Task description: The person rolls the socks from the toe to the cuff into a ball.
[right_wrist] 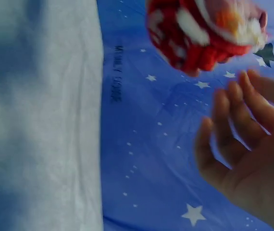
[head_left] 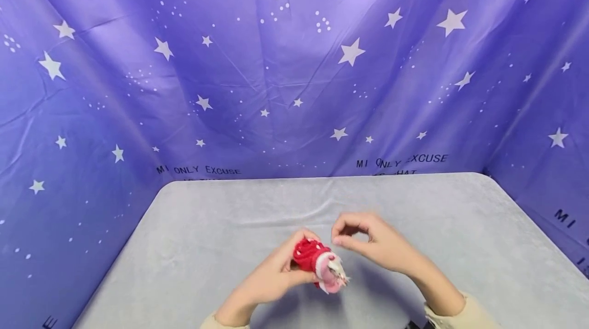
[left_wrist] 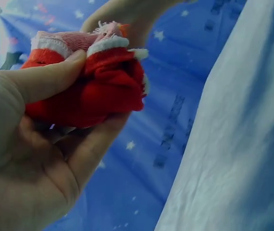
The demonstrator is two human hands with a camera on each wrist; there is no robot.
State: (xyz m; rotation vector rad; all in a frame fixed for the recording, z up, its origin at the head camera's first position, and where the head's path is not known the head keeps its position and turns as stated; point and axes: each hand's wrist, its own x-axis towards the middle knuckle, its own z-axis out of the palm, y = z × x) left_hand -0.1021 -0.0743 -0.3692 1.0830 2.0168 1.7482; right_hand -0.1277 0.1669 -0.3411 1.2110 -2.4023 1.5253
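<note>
A red knitted bundle with white bands, a pink inside and loose threads at one end is held up over the table. My left hand grips it, thumb across one side and fingers beneath. In the left wrist view, two white-edged pink openings show at the top of the red knit, with a small orange bit beside the frayed threads. My right hand hovers just right of the bundle, thumb and forefinger curved towards each other with nothing between them. The right wrist view shows its fingers loosely bent and apart from the knit.
The table has a pale grey cloth with a few creases. Around its back and sides hangs a purple-blue curtain printed with white stars and lettering. A small dark object shows by the right sleeve.
</note>
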